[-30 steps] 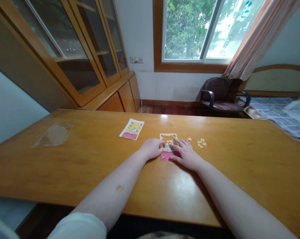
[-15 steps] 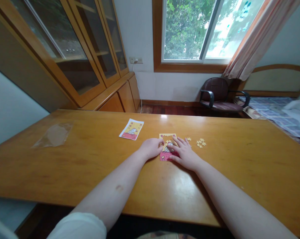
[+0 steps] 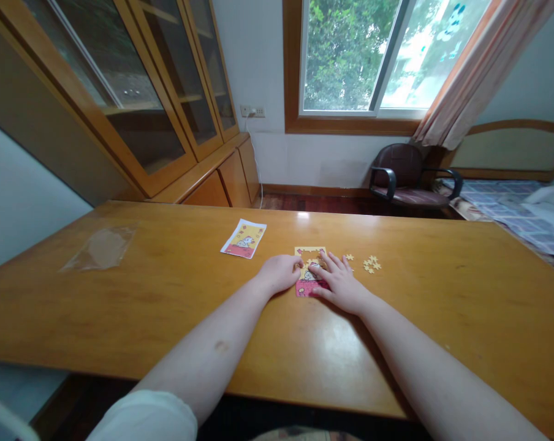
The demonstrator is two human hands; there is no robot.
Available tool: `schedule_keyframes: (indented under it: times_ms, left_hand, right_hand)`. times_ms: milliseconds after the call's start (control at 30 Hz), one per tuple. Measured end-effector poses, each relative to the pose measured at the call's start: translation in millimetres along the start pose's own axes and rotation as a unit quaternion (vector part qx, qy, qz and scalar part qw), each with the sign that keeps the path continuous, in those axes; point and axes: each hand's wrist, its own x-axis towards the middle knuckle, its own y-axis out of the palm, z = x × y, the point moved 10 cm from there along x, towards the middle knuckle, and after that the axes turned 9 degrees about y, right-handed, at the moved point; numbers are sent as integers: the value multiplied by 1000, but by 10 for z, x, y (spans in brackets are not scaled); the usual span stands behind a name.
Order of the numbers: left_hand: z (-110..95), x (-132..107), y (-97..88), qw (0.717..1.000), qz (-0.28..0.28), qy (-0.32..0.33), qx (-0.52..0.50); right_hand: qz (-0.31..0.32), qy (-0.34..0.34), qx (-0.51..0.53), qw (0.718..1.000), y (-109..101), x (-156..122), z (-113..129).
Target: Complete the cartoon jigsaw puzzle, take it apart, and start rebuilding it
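Note:
A small yellow and red jigsaw puzzle (image 3: 310,252) lies on the wooden table (image 3: 166,294), partly assembled. My left hand (image 3: 280,274) rests at its left edge with the fingers curled, the fingertips against the puzzle. Over the puzzle's right side lies my right hand (image 3: 341,283), fingers spread and flat, fingertips pressing on the pieces. A few loose yellow pieces (image 3: 371,264) lie just right of that hand. A printed reference card (image 3: 242,238) showing the same picture sits to the left of the puzzle.
A clear plastic bag (image 3: 98,248) lies on the table's left part. Beyond the table stand a glass-door wooden cabinet (image 3: 157,104), a dark armchair (image 3: 399,174) under the window and a bed (image 3: 520,202) at the right.
My right hand's fingers have crept slightly up and left over the puzzle. My left hand has stayed put.

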Motion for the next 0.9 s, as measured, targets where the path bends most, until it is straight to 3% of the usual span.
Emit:
schedule_keyframes:
  times_ms: [900]
  left_hand:
    - [-2, -4, 11, 1000, 5, 3, -5]
  right_hand:
    - [6, 18, 3, 1000, -31, -2, 23]
